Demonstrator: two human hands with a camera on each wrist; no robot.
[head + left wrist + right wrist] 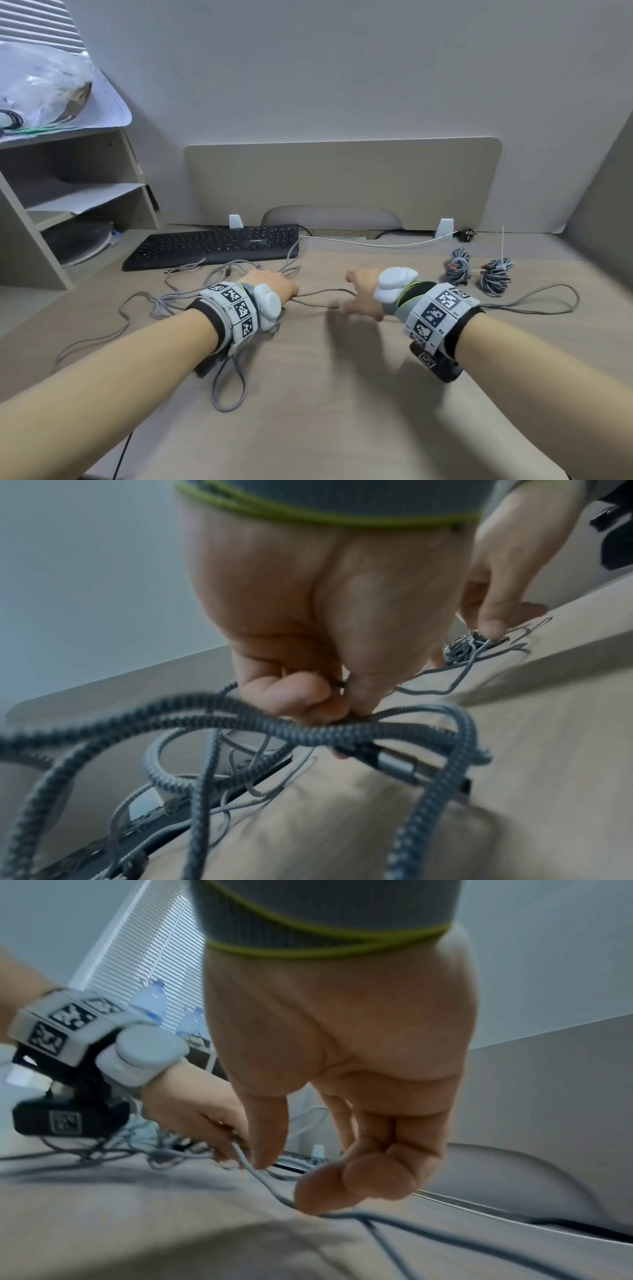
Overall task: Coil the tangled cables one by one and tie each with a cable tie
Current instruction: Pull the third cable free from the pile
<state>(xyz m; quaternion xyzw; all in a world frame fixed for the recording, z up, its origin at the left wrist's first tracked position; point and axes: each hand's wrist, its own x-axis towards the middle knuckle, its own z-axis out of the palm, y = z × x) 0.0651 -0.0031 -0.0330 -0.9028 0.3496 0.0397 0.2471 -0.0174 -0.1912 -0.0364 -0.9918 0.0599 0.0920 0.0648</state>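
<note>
Several grey braided cables (191,294) lie tangled on the desk (342,394) in front of the keyboard. My left hand (274,284) sits over the tangle and pinches one grey cable (308,734) between thumb and fingers; a metal plug (394,764) lies just beneath. That cable (318,293) stretches right to my right hand (359,294). There the fingers (377,1172) are curled with the cable (274,1191) caught under their tips, and the thumb stands apart. Beyond the right hand the cable trails off in a wide loop (548,301).
Two coiled cables (459,267) (496,275) sit at the back right, a white cable tie (503,246) sticking up from one. A black keyboard (212,245) lies behind the tangle, a shelf unit (68,192) stands left, and a white cord (376,244) runs along the divider.
</note>
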